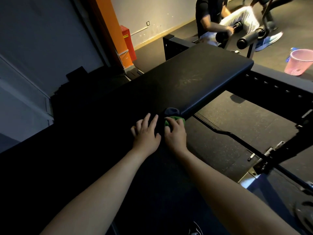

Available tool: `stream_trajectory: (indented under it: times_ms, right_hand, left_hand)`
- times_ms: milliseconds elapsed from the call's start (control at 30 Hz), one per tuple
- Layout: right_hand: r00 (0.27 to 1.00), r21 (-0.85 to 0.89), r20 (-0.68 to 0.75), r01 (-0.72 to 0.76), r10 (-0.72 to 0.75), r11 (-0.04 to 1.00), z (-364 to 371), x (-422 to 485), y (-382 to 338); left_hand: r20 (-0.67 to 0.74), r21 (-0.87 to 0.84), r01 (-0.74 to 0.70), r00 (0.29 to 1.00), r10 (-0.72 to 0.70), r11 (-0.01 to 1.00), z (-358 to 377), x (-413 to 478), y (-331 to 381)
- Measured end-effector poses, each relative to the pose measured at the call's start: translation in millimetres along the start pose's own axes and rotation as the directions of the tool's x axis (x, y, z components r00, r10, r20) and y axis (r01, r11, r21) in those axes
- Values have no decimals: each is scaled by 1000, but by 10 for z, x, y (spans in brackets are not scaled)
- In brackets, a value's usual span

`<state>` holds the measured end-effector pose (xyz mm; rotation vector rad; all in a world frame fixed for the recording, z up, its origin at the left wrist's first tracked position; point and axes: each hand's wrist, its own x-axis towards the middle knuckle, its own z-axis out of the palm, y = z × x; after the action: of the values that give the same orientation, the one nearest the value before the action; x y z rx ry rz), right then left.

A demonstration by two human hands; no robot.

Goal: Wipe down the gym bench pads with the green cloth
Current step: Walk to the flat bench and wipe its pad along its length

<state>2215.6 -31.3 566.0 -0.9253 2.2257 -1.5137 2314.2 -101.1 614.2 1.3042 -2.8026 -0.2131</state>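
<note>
Forearms nearest the lens, both bare, reaching forward and lying over the near, very dark part of the bench-pad surface (pixel 194 77). From my end the left hand (pixel 146 133) sits palm-down on the surface, fingers straight and spread, holding nothing. Right hand (pixel 175 134) is just beside it, at the surface's right edge, fingers curled down over the green cloth (pixel 169 120) and pressing it to the pad. Only a bunched bit of the cloth shows past the fingertips. Touching the cloth on its far side is 1 dark blue rounded lump (pixel 171 111); I cannot tell what it is. Farther up, the surface catches the light and shows pale scuff streaks near its middle. Right of the pad, lower down, a black bent bar (pixel 220 131) runs over the speckled rubber floor (pixel 228 116), and a black rack beam with a row of holes (pixel 274 85) crosses behind the pad's far corner. A weight plate (pixel 304 216) is blurred at bottom right. Well apart at top right: 1 pink mesh basket (pixel 299 62) on the floor, and another person (pixel 208 16) in dark clothes bent over a machine with roller pads. Top left: orange column (pixel 113 28) with a red box (pixel 129 41) against it.
</note>
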Motion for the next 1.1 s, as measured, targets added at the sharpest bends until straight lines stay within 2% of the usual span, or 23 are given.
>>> stream_trajectory:
  times_ms: [133,300,433,500,567,800,967,1100]
  right_hand:
    - [994,-178,-27,96,-102,979,-148,247,121]
    - [988,-235,-153,-7,-30,972,-396,674,211]
    - [960,-138,-258,-152,112,979,-826,1108,371]
    - [931,-19,-275,-255,240,967,-1087,1346,497]
    - [913,68,-270,-298,305,952,-1205,1461,578]
    - [929,33,-291,-229,229,973,-730,1135,507]
    - [985,21,-131,-113,115,993,-490,669,444]
    - [990,-11,-109,-91,89,996,-586,752,484]
  left_hand:
    - [57,-10,8,998,-7,1000,27,166,147]
    - [41,6,-41,998,41,999,108,311,364]
    - [58,3,-59,997,59,998,159,456,546]
    - [54,15,-63,997,62,998,193,529,640]
    - [38,25,-52,998,51,998,225,595,720]
    - [14,12,-11,1000,11,1000,298,665,792]
    - [-15,8,1,1000,-1,1000,266,701,840]
    - [4,3,-24,1000,24,1000,243,785,905]
